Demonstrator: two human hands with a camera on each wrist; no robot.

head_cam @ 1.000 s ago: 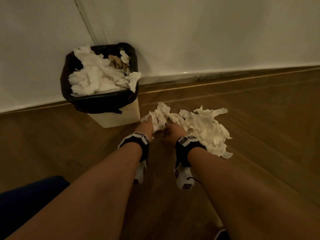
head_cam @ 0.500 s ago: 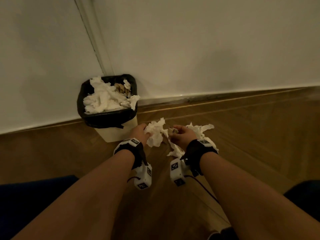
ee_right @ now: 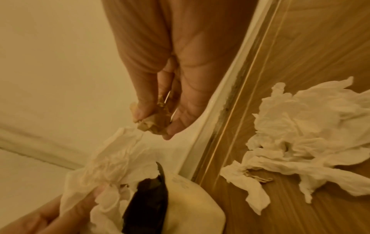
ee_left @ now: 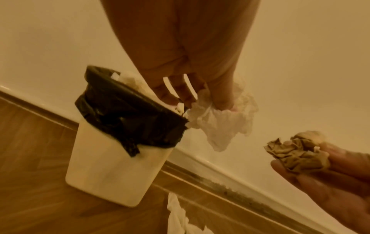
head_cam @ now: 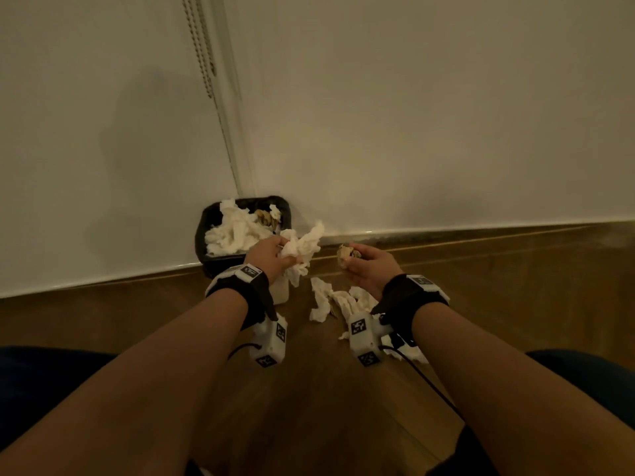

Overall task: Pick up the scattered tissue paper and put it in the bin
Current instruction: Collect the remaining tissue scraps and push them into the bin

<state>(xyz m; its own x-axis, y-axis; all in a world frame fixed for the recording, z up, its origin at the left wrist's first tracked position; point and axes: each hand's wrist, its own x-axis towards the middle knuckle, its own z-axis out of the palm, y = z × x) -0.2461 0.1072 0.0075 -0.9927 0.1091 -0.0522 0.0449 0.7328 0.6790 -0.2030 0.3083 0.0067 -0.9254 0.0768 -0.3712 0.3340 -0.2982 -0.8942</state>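
A small cream bin (head_cam: 206, 235) (ee_left: 112, 171) (ee_right: 196, 210) with a black liner stands in the wall corner, heaped with white tissue. My left hand (head_cam: 271, 254) (ee_left: 192, 88) grips a wad of white tissue (head_cam: 302, 247) (ee_left: 220, 123) (ee_right: 112, 161) beside the bin's right rim, above the floor. My right hand (head_cam: 367, 264) (ee_right: 160, 114) is raised to its right and pinches a crumpled brown paper ball (head_cam: 344, 255) (ee_left: 296, 152) (ee_right: 156, 123). More white tissue (head_cam: 330, 297) (ee_right: 304, 136) lies scattered on the floor under my right hand.
White walls (head_cam: 412, 115) meet behind the bin, with a pale skirting strip along the wooden floor (head_cam: 309, 389). A beaded cord (head_cam: 202, 56) hangs in the corner. Dark blue trouser legs (head_cam: 41, 383) show at the lower left and right edges.
Both hands have lifted off the floor pile, the left carrying white tissue toward the bin's rim, the right bringing up the brown ball. The head view has tilted up and back.
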